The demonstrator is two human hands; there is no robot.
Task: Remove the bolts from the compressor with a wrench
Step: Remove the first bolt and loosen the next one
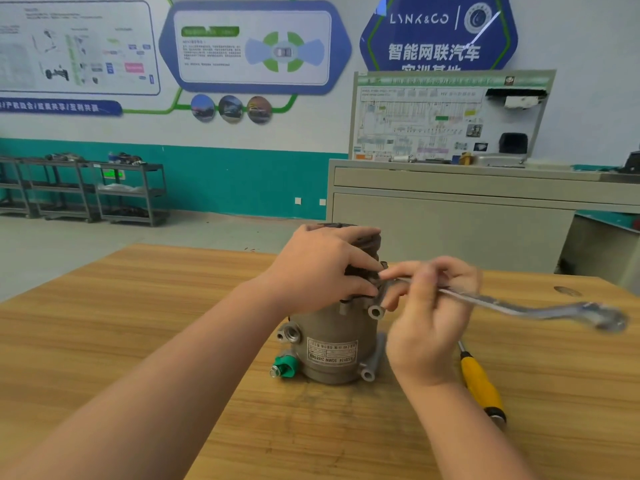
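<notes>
1. Nearest the camera: two bare forearms reaching in from the bottom edge over the wooden surface (pixel 138 306).
2. Right hand (pixel 429 320) blurred, fingers (pixel 401 271) curled round the shank of a silver wrench (pixel 502 304), clamped on it near its inner end.
3. Wrench lying roughly level, far ring end (pixel 609 318) out to the right above the surface, near end set against the upper right side of the compressor (pixel 332 341); bolt itself too hidden and blurred to make out.
4. Left hand (pixel 322 268) draped over the dark pulley (pixel 367 244) atop the compressor, fingers wrapped round it and gripping.
5. Compressor standing upright at the middle of the surface, label facing the camera, green capped port (pixel 285 365) at its lower left.
6. Yellow-handled screwdriver (pixel 481 386) lying on the surface just right of the compressor, below the right wrist.
7. Behind: grey cabinet (pixel 450 216) with a wiring diagram board (pixel 433 123), metal shelving carts (pixel 128 192) along the teal-and-white wall.
</notes>
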